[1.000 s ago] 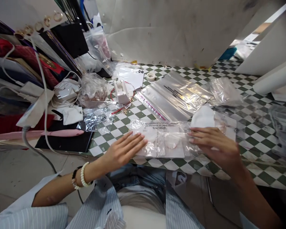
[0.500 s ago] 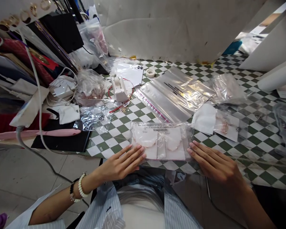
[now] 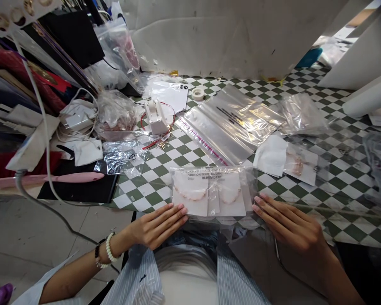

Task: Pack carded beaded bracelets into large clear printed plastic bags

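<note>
A clear plastic bag with printed warning text lies at the table's near edge. Inside it, two white cards sit side by side, each carrying a thin pinkish chain. My left hand rests on the bag's lower left corner, its fingers stretched out flat and close together. At the lower right corner, my right hand lies with straight fingers, the tips touching the bag's edge. Both thumbs are hidden.
Behind the bag lies a large clear bag with a pink strip. White cards with a bagged chain lie to the right. A tape dispenser, a tape roll and crumpled bags stand left. Cables and a power strip crowd the far left.
The bag with the cards has slid slightly toward me, with both hands staying at its lower corners. The view has shifted a little.
</note>
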Demonstrator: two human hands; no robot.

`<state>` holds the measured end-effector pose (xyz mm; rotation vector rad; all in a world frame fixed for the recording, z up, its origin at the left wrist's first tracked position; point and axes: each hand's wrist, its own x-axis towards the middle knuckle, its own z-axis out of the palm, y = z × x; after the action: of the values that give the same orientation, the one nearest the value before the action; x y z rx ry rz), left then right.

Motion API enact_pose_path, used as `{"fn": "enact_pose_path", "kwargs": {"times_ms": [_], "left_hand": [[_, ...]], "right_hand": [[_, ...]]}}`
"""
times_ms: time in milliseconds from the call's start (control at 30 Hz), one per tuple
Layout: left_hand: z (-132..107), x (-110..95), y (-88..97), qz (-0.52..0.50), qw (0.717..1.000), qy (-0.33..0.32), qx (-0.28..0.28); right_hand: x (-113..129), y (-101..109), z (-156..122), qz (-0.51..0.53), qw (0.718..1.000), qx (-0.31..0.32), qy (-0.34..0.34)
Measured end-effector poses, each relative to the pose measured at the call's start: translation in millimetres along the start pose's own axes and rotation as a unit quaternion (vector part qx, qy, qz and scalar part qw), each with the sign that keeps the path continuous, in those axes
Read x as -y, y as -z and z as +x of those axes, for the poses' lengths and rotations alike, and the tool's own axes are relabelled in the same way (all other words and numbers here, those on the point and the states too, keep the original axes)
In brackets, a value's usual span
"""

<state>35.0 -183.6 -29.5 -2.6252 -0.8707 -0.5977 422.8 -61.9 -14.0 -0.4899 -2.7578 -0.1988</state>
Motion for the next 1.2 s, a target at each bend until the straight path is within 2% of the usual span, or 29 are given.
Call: {"fn": "enact_pose_path", "kwargs": {"times_ms": [167, 400, 567, 667, 733, 767, 833, 933, 1000, 1067, 1133, 1200], "left_hand": [[-2.9, 1.1, -2.4, -0.022, 0.999, -0.020, -0.033], [-7.7, -1.8, -5.4, -0.031, 0.998, -0.026, -0.041], [-13.8, 2.9, -5.1, -0.047, 0.997, 0.009, -0.065], [-3.0, 5.2, 8.3, -0.088, 0.989, 0.081, -0.086], [16.5, 4.4, 16.7, -0.087, 0.982, 0.155, -0.064], [28.9, 3.5, 18.2, -0.078, 0.979, 0.189, -0.031], [53.3, 2.3, 13.1, -0.060, 0.971, 0.227, 0.052], [74.7, 8.0, -10.7, -0.052, 0.959, 0.244, 0.134], [75.1, 17.5, -26.1, -0.061, 0.955, 0.249, 0.149], [70.1, 27.4, -32.5, -0.081, 0.952, 0.254, 0.151], [67.5, 31.8, -28.4, -0.095, 0.950, 0.256, 0.152], [72.7, 26.7, -18.5, -0.085, 0.950, 0.261, 0.147]], "right_hand": [[3.3, -5.7, -6.3, 0.005, 1.000, -0.028, -0.006], [8.0, -6.7, -9.9, -0.001, 1.000, -0.027, -0.013], [8.4, -1.4, -11.7, -0.014, 0.999, 0.000, -0.031], [19.9, 8.5, -1.4, -0.040, 0.992, -0.041, -0.112], [33.1, 13.5, 15.3, -0.004, 0.980, -0.065, -0.186], [39.8, 14.0, 25.9, 0.029, 0.976, -0.064, -0.208], [50.0, 9.3, 47.4, 0.092, 0.973, -0.028, -0.212], [52.6, -9.7, 69.1, 0.104, 0.977, 0.034, -0.186], [48.4, -23.7, 73.0, 0.092, 0.975, 0.056, -0.193], [44.6, -32.3, 71.7, 0.083, 0.973, 0.061, -0.206], [44.2, -33.1, 70.6, 0.086, 0.970, 0.068, -0.216], [47.5, -27.4, 74.4, 0.092, 0.967, 0.067, -0.227]]}}
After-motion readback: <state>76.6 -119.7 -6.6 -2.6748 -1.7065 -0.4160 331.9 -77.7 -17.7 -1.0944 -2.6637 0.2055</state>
